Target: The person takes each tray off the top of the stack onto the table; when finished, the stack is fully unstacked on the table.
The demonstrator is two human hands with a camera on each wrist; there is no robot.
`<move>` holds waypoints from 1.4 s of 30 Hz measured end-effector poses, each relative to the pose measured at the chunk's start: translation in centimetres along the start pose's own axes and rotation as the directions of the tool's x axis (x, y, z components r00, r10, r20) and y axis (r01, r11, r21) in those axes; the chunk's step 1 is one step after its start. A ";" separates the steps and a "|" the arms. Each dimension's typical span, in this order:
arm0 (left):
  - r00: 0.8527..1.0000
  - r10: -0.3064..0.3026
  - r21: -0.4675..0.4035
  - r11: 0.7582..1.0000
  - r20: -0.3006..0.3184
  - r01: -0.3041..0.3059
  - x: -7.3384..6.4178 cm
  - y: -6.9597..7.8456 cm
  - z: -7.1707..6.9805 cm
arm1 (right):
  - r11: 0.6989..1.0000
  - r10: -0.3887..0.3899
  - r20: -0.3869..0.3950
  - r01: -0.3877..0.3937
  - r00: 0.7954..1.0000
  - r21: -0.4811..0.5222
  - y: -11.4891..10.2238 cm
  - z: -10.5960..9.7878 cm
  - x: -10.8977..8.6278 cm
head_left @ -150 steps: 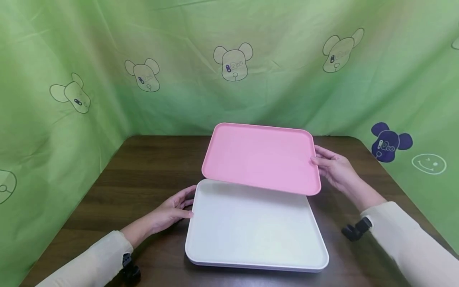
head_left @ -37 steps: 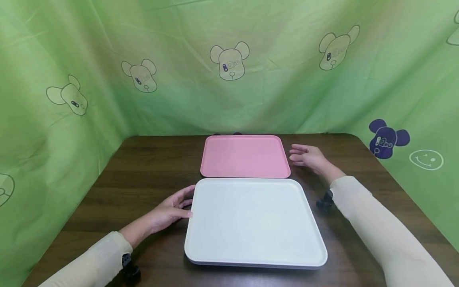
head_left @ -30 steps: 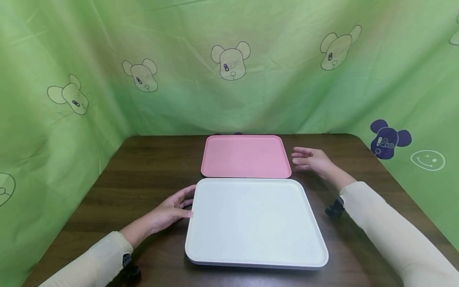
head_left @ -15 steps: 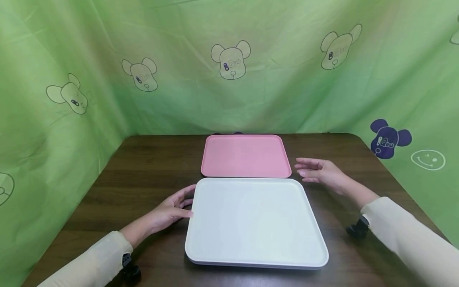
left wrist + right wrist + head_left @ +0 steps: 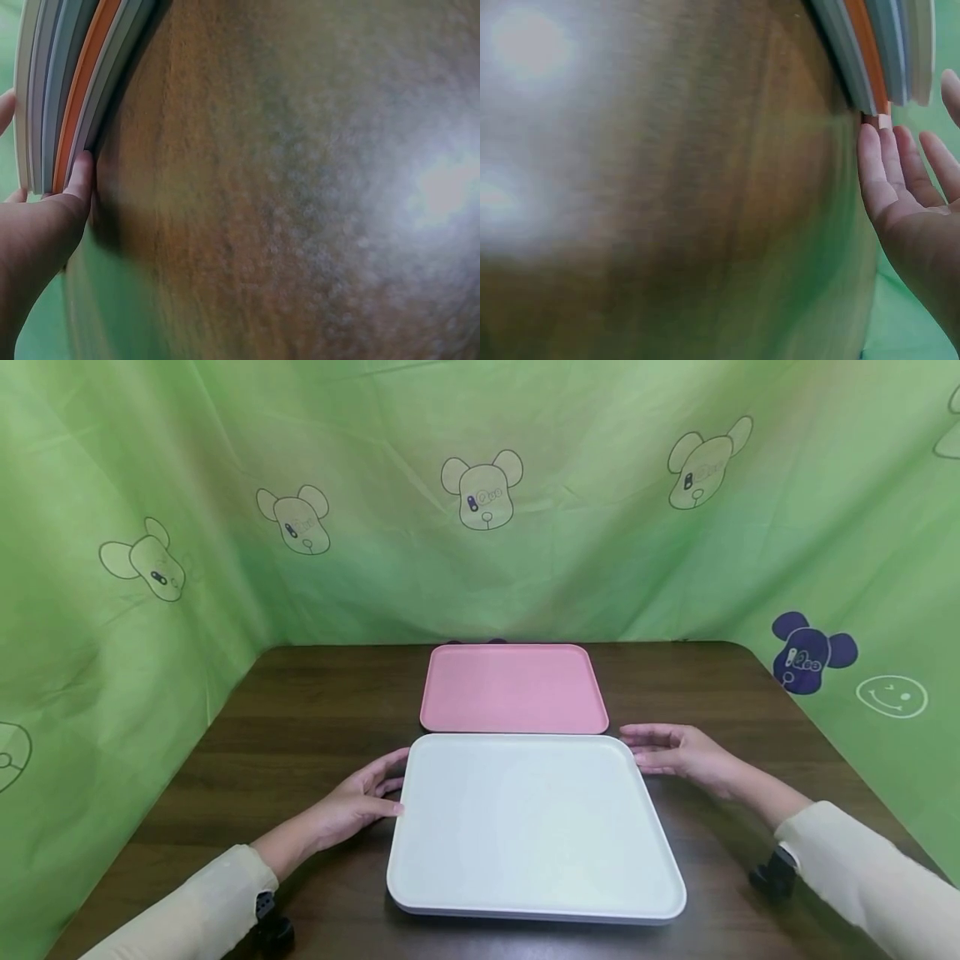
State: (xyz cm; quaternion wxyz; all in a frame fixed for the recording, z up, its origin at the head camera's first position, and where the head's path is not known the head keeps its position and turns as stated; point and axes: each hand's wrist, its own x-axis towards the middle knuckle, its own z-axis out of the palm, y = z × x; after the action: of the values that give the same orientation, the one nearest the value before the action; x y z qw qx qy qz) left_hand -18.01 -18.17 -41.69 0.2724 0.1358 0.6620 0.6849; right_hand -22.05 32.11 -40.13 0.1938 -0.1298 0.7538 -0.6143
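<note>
A stack of rectangular trays lies on the table, topped by a white tray (image 5: 536, 827). From the side in the left wrist view, grey, bluish and orange tray edges (image 5: 82, 90) show beneath it. My left hand (image 5: 352, 797) rests against the stack's left side, its thumb at the top rim and its fingers along the layered edges. My right hand (image 5: 686, 756) is at the back right corner of the stack, fingers extended and holding nothing; in the right wrist view its fingertips (image 5: 868, 139) are just by the layered edges. Behind the stack lies a smaller pink tray (image 5: 513, 687), flat on the table.
The dark wooden table (image 5: 322, 710) carries both the stack and the pink tray. A green curtain (image 5: 375, 577) printed with bear heads hangs behind and at both sides. A black camera mount (image 5: 774, 872) sits under the right wrist, near the tabletop.
My right hand has lowered the pink tray from above the stack onto the table behind it and let go. It has since come nearer, to the white tray's corner. My left hand stays put.
</note>
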 end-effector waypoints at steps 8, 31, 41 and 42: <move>1.000 0.016 -0.016 1.000 0.007 -0.016 0.0 -0.1 0.0 | 0.997 0.031 0.031 -0.033 0.999 0.063 0.3 0.4 -0.8; 1.000 0.016 -0.041 0.999 -0.001 -0.016 0.2 -0.1 0.1 | 0.996 -0.005 0.020 0.003 1.000 0.084 0.8 0.8 -1.3; 0.999 0.051 -0.079 0.996 -0.014 -0.052 1.0 -0.2 -0.3 | 0.998 -0.002 -0.016 0.004 1.000 0.070 0.7 1.0 -0.9; 0.998 0.053 -0.081 0.995 -0.014 -0.054 1.0 -0.2 -0.3 | 0.997 -0.004 -0.020 0.005 1.000 0.073 0.7 1.0 -0.8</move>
State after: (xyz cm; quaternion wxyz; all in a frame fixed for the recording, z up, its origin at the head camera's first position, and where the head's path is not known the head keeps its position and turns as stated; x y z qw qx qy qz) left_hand -18.98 -17.84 -42.09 0.2553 0.1384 0.6312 0.7192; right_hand -20.88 31.69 -40.88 0.1894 -0.1182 0.7326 -0.6430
